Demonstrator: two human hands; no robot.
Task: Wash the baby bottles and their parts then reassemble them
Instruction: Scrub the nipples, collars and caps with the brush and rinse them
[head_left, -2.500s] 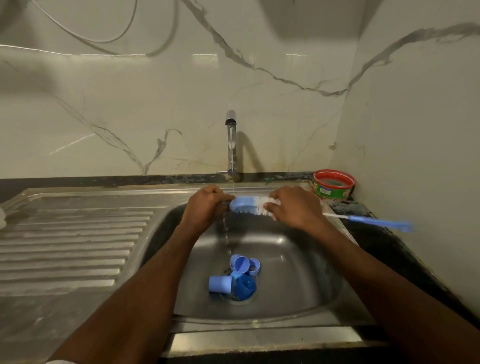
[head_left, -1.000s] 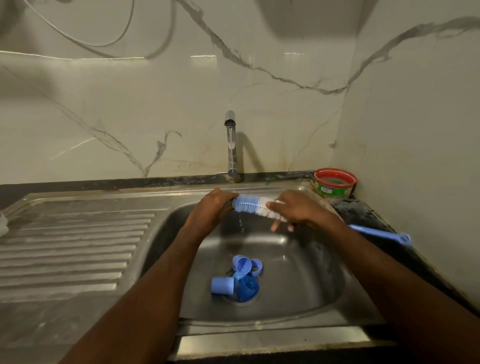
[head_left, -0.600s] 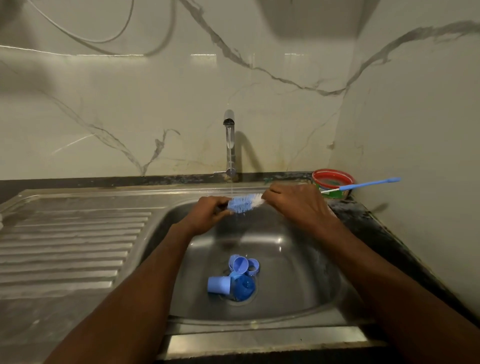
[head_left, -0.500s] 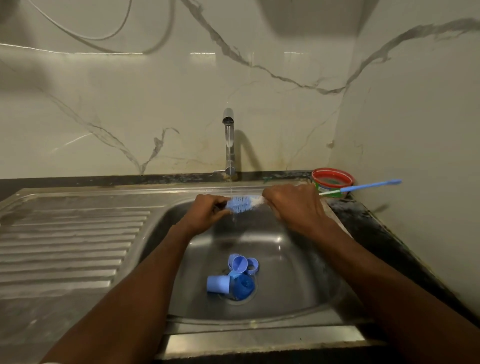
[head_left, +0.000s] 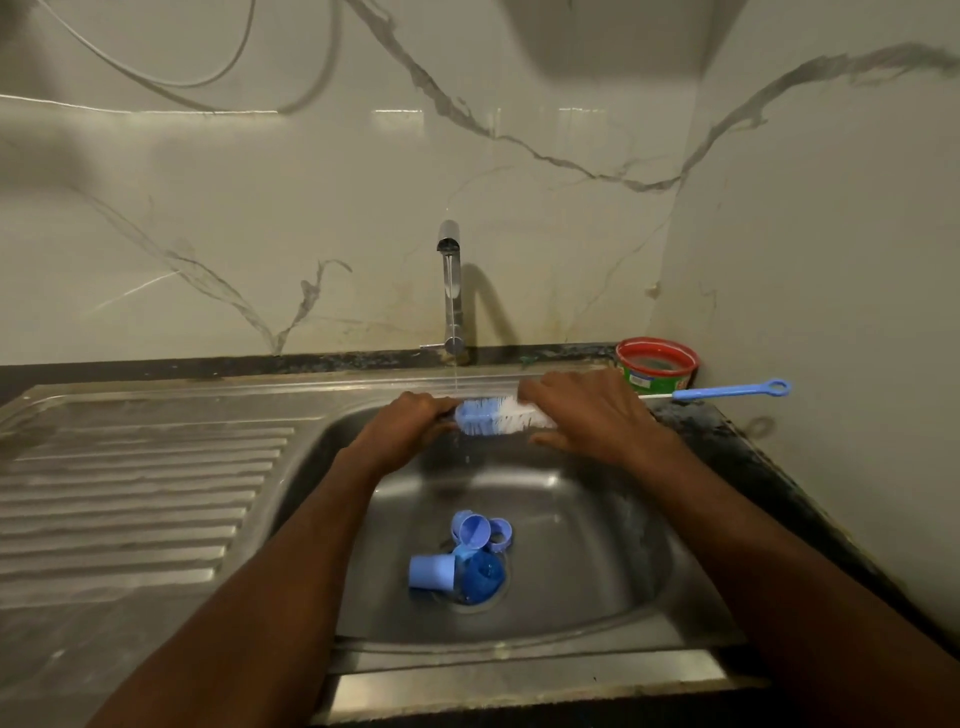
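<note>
Lying crosswise over the basin, a bottle brush (head_left: 498, 415) is held under a thin stream of water from the single tap (head_left: 450, 291), its long axis running nearly level from left to right, the blue-and-white bristle head pointing left and the blue handle with its ring end pointing right, past the sink's edge. The bristle tip is gripped by the left hand (head_left: 402, 431), fingers curled around it, while the right hand (head_left: 587, 415) is closed over the brush where the bristles meet the wire stem; how the right fingers lie beneath the brush cannot be told, though the thumb is seen stretched out below it. Both hands are kept above the far side of the stainless steel sink (head_left: 597, 571). On the basin floor, at the drain, a cluster of blue bottle parts (head_left: 462, 558) is gathered: one pale cap on its side, one darker round piece over the drain, and what appear to be three small rings or caps just behind, touching one another; an exact count cannot be confirmed. One ribbed draining board (head_left: 130, 493) is seen to the left. One red-rimmed green tub (head_left: 655, 366) is set in the back right corner of the dark counter, just behind the brush handle.
</note>
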